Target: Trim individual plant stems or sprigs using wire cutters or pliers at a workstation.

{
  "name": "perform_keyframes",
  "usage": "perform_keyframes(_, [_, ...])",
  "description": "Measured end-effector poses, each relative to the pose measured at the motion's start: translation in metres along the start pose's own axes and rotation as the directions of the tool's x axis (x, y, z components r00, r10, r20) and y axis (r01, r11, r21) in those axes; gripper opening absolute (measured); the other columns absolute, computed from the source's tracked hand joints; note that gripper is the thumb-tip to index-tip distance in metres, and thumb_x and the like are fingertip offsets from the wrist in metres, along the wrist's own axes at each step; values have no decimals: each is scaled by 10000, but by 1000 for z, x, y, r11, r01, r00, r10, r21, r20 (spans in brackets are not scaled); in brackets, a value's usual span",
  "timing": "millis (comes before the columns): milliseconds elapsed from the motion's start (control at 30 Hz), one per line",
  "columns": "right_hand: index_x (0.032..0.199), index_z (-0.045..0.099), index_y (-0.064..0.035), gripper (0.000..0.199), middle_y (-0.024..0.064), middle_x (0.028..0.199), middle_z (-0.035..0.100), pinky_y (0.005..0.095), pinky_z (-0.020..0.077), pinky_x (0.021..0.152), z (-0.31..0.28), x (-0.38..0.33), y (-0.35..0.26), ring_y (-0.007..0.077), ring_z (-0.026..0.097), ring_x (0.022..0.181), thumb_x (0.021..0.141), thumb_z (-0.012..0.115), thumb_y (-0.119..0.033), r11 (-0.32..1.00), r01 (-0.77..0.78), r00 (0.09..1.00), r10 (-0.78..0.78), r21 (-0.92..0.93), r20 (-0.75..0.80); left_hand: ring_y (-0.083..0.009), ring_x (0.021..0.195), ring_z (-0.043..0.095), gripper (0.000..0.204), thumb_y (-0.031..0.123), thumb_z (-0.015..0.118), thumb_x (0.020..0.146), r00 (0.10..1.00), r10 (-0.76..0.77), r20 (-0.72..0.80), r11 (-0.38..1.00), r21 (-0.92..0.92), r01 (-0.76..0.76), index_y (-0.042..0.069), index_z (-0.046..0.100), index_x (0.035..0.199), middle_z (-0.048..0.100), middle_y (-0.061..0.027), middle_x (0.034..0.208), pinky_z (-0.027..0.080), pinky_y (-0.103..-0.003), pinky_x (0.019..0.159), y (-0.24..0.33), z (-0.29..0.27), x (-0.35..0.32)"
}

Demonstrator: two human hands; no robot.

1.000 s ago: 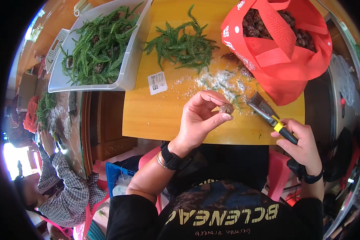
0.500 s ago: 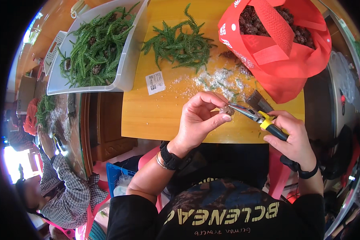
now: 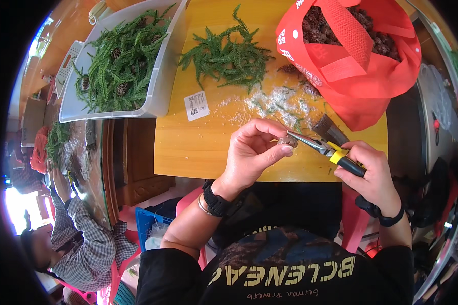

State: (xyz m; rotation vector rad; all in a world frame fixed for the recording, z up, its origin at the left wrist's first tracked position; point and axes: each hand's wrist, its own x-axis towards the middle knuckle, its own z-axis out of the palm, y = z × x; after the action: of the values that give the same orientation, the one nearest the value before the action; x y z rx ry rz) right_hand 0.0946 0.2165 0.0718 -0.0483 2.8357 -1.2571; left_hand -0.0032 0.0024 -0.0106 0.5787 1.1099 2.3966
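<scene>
Pinching a small brown cone (image 3: 288, 142) between thumb and fingers, over the near part of the table (image 3: 208, 150): one left hand (image 3: 252, 148). Wrapped around yellow-and-black handles: one right hand (image 3: 372, 172), with pliers (image 3: 324, 148) whose long axis slants from near right to far left, tips at the cone's far side, their bite indiscernible. Surroundings: brush (image 3: 331, 130) just beyond the pliers, green sprigs (image 3: 229, 61) farther left, red bag (image 3: 361, 99) far right.
</scene>
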Motion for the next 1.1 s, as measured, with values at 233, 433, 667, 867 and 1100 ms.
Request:
perform_keyframes(233, [668, 476, 0, 242, 126, 656, 501, 341, 450, 703, 6, -2, 3, 300, 584, 802, 655, 712, -56, 1000, 5, 1000, -5, -2, -23, -194, 799, 613, 181, -41, 624, 776, 1000, -22, -7, 999, 24, 23, 21, 514, 905, 562, -110, 894, 524, -298, 682, 4, 1, 0])
perform_keyframes(433, [667, 478, 0, 241, 128, 668, 515, 340, 455, 687, 12, -2, 5, 300, 591, 821, 654, 713, -51, 999, 49, 998, -48, 1, -40, -192, 739, 604, 156, -5, 622, 787, 996, -85, 4, 996, -39, 85, 34, 514, 893, 562, -105, 856, 501, -291, 629, 7, 1, 0])
perform_keyframes(667, [657, 471, -2, 241, 128, 670, 522, 334, 453, 676, 18, -3, 7, 308, 592, 820, 658, 709, -44, 993, 117, 992, -117, 6, -55, -197, 706, 603, 140, 59, 622, 817, 962, -267, 60, 916, -294, 272, 47, 510, 900, 583, -124, 907, 476, -235, 562, 7, -6, -3])
perform_keyframes(867, [653, 455, 3, 242, 127, 639, 464, 340, 455, 703, 19, -3, 7, 294, 562, 737, 679, 691, -40, 999, 37, 996, -36, 12, -79, -230, 807, 632, 298, 60, 625, 821, 959, -283, -19, 927, -260, 269, 44, 450, 1062, 581, -116, 947, 550, -294, 682, 8, 2, 1])
perform_keyframes(1100, [664, 451, 9, 227, 117, 611, 379, 333, 451, 732, 20, -2, 5, 280, 508, 648, 712, 665, -46, 1000, -9, 999, 9, 2, -38, -213, 864, 633, 333, -85, 672, 726, 996, 43, -75, 965, 260, -22, -16, 495, 1000, 588, -92, 924, 539, -321, 766, 2, 3, -3])
